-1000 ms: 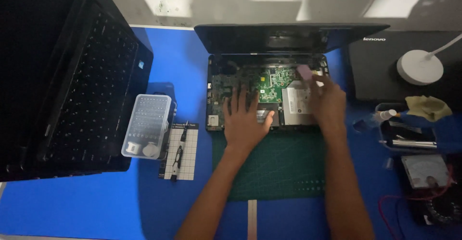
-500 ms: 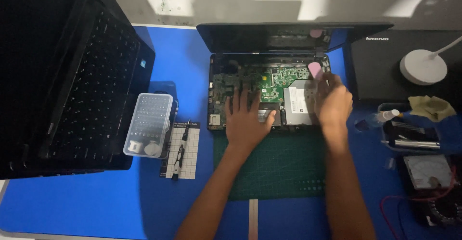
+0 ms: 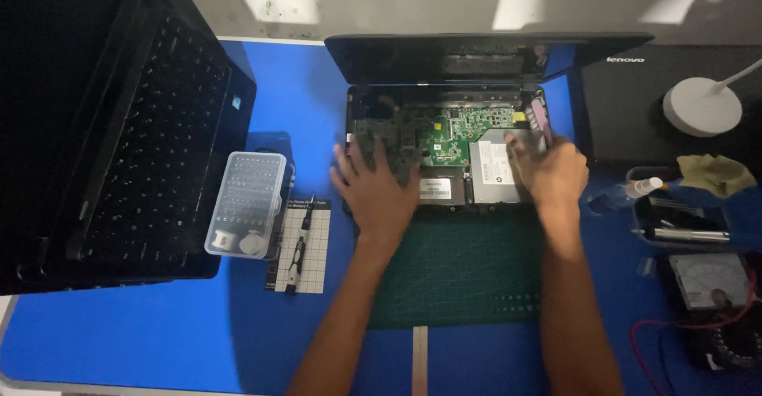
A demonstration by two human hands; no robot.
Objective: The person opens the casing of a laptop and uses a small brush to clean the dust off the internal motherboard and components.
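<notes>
- Blue mat — smooth and wide, covering the whole worktop under everything.
- Black laptop on the far left, keyboard exposed, matte keys in tilted rows, taking up that entire side.
- Opened laptop at centre: the top cover is off, a green circuit board and a flat grey metal drive showing inside its black shell, the dark screen tipped back behind.
- Dark green cutting mat, gridded, lying just in front of the opened laptop with both forearms crossing it.
- Clear plastic bit case, rounded corners, rows of small bits inside, between the two laptops.
- Small white grid pad beside it, a black screwdriver lying on top.
- Left hand — flat, fingers spread, pressing down on the board's left part.
- Right hand curled at the right edge of the chassis, fingers closed around a thin pink tool that pokes up beside the drive.
- Right of that: a round white lamp base, a tray of tools, a meter with red leads.
</notes>
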